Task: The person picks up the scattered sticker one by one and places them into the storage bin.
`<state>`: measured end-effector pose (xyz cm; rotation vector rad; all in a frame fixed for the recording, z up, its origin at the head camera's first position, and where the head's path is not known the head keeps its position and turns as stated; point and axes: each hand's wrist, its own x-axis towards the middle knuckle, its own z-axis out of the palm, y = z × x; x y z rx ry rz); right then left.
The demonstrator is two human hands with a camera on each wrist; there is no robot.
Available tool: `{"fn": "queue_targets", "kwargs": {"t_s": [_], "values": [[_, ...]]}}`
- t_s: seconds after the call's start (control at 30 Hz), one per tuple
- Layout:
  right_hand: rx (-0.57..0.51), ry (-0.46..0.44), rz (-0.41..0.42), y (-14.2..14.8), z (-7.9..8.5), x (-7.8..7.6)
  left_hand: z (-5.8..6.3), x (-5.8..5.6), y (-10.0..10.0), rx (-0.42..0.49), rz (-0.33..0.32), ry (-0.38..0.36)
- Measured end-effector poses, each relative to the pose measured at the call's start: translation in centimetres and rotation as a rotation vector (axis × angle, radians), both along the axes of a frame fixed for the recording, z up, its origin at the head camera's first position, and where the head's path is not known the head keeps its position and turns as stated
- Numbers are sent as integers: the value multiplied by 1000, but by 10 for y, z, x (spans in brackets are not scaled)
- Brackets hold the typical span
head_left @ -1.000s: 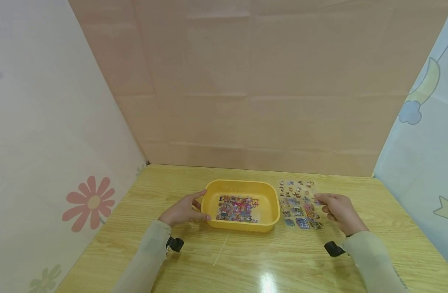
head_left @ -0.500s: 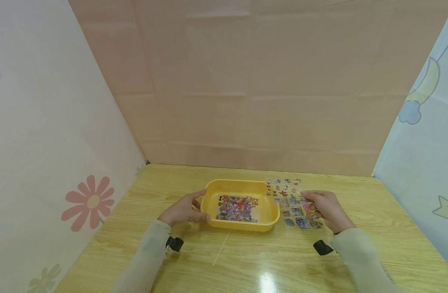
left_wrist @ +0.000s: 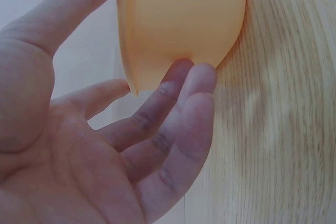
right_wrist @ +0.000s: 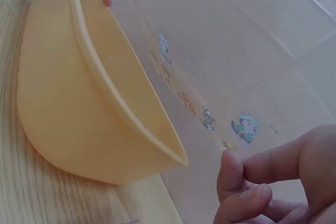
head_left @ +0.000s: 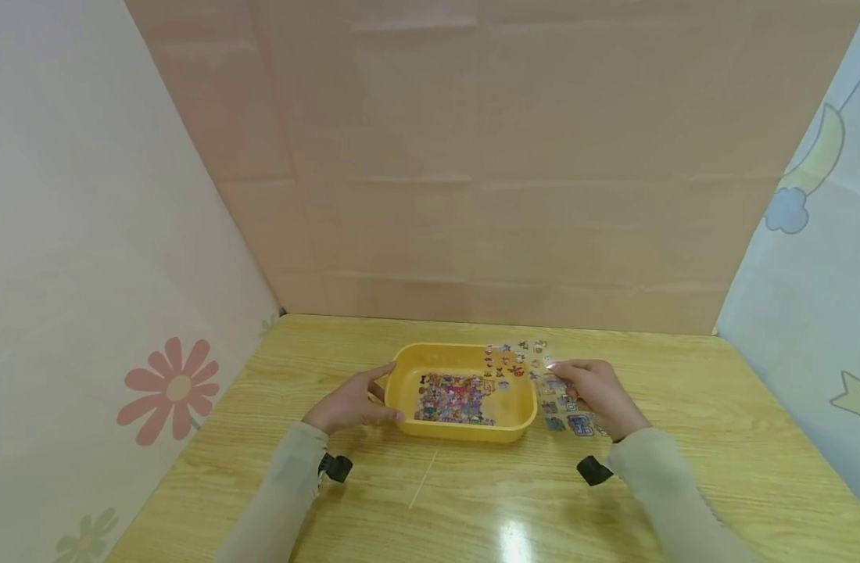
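A yellow plastic basin (head_left: 465, 432) sits on the table with colourful sticker sheets (head_left: 447, 400) lying in it. My left hand (head_left: 352, 405) holds the basin's left end; in the left wrist view the thumb reaches the rim and bent fingers press the outer wall (left_wrist: 181, 14). Between thumb and forefinger, my right hand (head_left: 597, 392) pinches the edge of a clear sticker sheet (head_left: 516, 371) with small cartoon figures. That sheet hangs over the basin's right part, raised above the rim in the right wrist view. More stickers (head_left: 580, 424) lie on the table right of the basin, partly covered by the right hand.
The wood-grain table (head_left: 374, 500) is bounded by a brown paper-covered back wall (head_left: 472, 195). Pale side walls carry printed flowers on the left and a moon and star on the right. A thin pale line (head_left: 424, 475) runs across the tabletop before the basin.
My right hand has moved left with the clear sticker sheet, bringing it from beside the basin to over its right part. The left hand and basin have stayed put.
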<state>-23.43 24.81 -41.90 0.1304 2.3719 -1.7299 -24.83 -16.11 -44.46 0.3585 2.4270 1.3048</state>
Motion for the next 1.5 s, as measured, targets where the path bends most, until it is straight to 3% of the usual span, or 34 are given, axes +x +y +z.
{"fn": "queue_targets", "kwargs": {"t_s": [0.7, 1.07, 1.5], "values": [[-50, -23, 36, -56, 2, -10, -1, 0, 1, -21, 1, 12], [-14, -23, 70, -74, -1, -14, 2, 2, 1, -22, -4, 6], [73, -13, 168, -85, -6, -22, 5, 3, 1, -28, -3, 8]]}}
